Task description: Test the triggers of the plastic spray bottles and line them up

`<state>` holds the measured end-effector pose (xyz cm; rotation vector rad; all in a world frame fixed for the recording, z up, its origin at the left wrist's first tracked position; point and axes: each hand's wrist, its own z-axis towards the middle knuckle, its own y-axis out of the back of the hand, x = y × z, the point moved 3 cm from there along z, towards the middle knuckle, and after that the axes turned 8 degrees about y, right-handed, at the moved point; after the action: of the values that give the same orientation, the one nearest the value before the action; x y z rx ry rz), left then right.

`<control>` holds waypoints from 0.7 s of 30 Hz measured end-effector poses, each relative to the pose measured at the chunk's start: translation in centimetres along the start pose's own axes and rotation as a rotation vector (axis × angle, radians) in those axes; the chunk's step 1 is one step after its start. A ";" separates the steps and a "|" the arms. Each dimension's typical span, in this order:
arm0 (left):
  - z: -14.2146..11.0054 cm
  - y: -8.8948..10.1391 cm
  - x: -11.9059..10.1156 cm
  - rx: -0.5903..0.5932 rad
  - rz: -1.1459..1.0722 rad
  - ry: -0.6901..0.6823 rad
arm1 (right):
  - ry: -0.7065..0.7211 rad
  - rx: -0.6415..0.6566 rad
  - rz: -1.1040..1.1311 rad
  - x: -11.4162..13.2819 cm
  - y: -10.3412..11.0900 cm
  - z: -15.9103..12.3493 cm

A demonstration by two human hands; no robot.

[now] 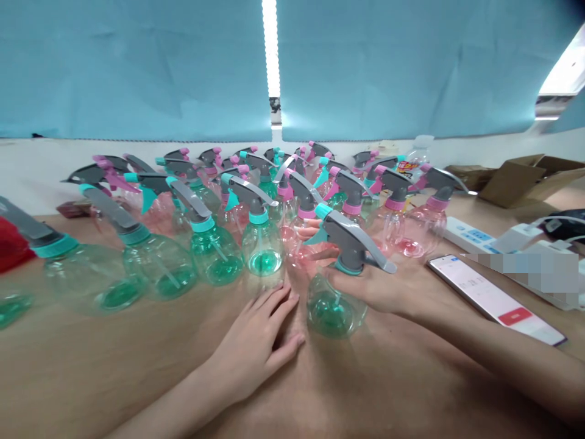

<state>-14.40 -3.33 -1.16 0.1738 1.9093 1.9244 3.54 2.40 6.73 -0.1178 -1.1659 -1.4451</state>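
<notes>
My right hand [372, 289] is wrapped round the neck of a clear green spray bottle [336, 314] with a grey and turquoise trigger head. This bottle stands upright at the front, and some of the fingers are partly hidden behind its head. My left hand [256, 344] lies on the table to the left of it, fingers stretched and holding nothing. Beyond that hand stands another green spray bottle [262, 244]. A pink spray bottle [427, 219] is at the right end of the group.
Several more green and pink spray bottles crowd the table [183, 366] behind and to the left. On the right lie a phone [496, 299], a white power strip [475, 235] and an open cardboard box [525, 180]. Something red [16, 241] sits at the left edge.
</notes>
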 end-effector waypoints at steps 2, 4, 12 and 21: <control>0.0 0.0 0.0 0.000 0.000 -0.004 | 0.003 -0.026 0.014 0.2 0.2 0.0; 0.1 0.0 0.0 0.001 0.001 -0.004 | -0.004 -0.042 -0.005 0.3 0.3 0.0; 0.1 -0.1 0.1 -0.002 0.003 -0.011 | 0.019 -0.026 0.083 -0.4 0.0 0.2; 0.0 -0.1 0.1 -0.007 0.000 -0.008 | -0.039 -0.079 -0.031 0.0 0.4 0.1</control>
<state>-14.46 -3.31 -1.32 0.1791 1.8975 1.9269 3.83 2.53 6.97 -0.1841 -1.1475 -1.5226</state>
